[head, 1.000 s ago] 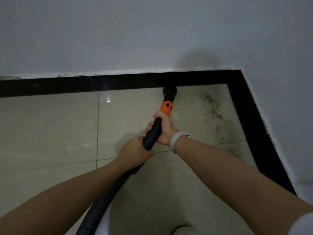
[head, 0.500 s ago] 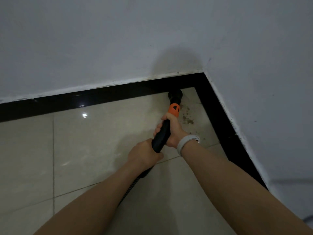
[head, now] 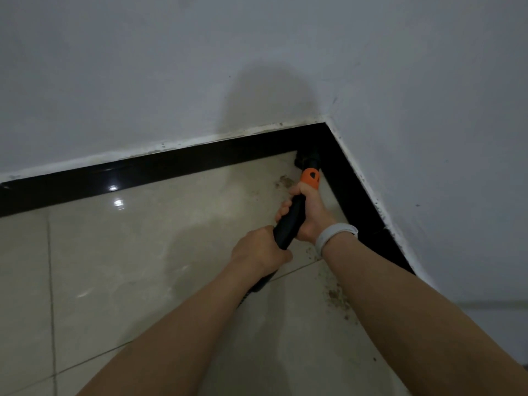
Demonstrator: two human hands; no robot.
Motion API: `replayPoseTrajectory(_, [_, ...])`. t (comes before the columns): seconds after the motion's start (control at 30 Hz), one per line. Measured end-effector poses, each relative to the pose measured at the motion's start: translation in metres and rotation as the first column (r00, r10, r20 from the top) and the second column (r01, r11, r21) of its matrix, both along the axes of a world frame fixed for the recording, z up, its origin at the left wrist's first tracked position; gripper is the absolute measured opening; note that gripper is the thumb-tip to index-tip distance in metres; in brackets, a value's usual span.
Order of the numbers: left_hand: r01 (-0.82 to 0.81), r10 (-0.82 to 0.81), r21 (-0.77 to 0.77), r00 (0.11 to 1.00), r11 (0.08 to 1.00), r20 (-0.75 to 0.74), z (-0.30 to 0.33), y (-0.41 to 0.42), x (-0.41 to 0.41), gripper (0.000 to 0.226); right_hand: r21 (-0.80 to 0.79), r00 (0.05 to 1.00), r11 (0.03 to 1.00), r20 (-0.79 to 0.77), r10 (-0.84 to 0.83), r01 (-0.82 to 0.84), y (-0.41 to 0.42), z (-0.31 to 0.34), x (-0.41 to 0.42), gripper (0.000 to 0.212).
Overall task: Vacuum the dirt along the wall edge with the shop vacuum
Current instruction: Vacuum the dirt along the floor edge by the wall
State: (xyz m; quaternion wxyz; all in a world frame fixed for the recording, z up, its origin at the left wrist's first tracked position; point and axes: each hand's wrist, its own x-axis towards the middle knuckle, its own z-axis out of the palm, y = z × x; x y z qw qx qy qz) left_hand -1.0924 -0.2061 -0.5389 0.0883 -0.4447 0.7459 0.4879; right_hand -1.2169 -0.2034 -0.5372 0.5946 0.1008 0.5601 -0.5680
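I hold a black vacuum wand (head: 290, 221) with an orange collar (head: 311, 178) in both hands. My right hand (head: 310, 210) grips it just below the collar. My left hand (head: 258, 251) grips it lower down, where the ribbed hose begins. The black nozzle (head: 308, 159) presses into the floor corner against the black skirting (head: 171, 170). Brown dirt (head: 284, 182) lies left of the collar, and more dirt (head: 337, 298) is scattered along the right skirting near my right forearm. Most of the hose is hidden under my left arm.
Two white walls meet at the corner (head: 331, 115). Glossy beige floor tiles (head: 143, 252) stretch to the left and toward me. A white band (head: 335, 232) sits on my right wrist.
The nozzle has travelled right along the back wall into the corner. The view has turned right with it, and the dirt patch beside the right skirting now lies near my right forearm.
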Motion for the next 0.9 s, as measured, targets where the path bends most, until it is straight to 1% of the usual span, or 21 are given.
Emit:
replayPoseTrajectory(0.13, [0.071, -0.067, -0.064, 0.996, 0.995, 0.061, 0.000, -0.002, 0.020, 0.033, -0.042, 0.994, 0.995, 0.051, -0.093, 0.095, 0.006, -0.007, 0.020, 0.024])
replayPoseTrajectory(0.2, [0.094, -0.084, -0.116, 0.993, 0.989, 0.089, 0.001, -0.001, 0.036, 0.030, -0.064, 0.990, 0.992, 0.090, -0.105, 0.111, 0.008, -0.009, 0.034, 0.026])
replayPoseTrajectory(0.3, [0.038, -0.025, -0.145, 0.995, 0.989, 0.092, 0.003, 0.003, 0.068, 0.022, -0.059, 0.993, 0.998, 0.113, -0.029, 0.036, 0.004, -0.008, 0.064, 0.026])
replayPoseTrajectory(0.5, [-0.094, 0.110, -0.153, 0.988, 0.984, 0.104, 0.002, 0.025, 0.140, 0.018, -0.018, 0.977, 0.989, 0.158, 0.146, -0.145, 0.007, -0.008, 0.136, 0.023])
replayPoseTrajectory(0.63, [-0.185, 0.203, -0.164, 0.974, 0.969, 0.100, 0.003, 0.050, 0.169, 0.021, -0.007, 0.953, 0.967, 0.169, 0.252, -0.255, 0.019, -0.007, 0.168, 0.022])
replayPoseTrajectory(0.77, [-0.170, 0.187, -0.132, 0.974, 0.977, 0.126, 0.004, 0.069, 0.174, 0.017, 0.019, 0.940, 0.951, 0.154, 0.303, -0.310, 0.036, -0.004, 0.175, 0.023])
replayPoseTrajectory(0.9, [-0.120, 0.129, -0.077, 0.985, 0.990, 0.116, 0.005, 0.068, 0.154, 0.021, 0.029, 0.963, 0.970, 0.129, 0.237, -0.243, 0.045, -0.002, 0.154, 0.022])
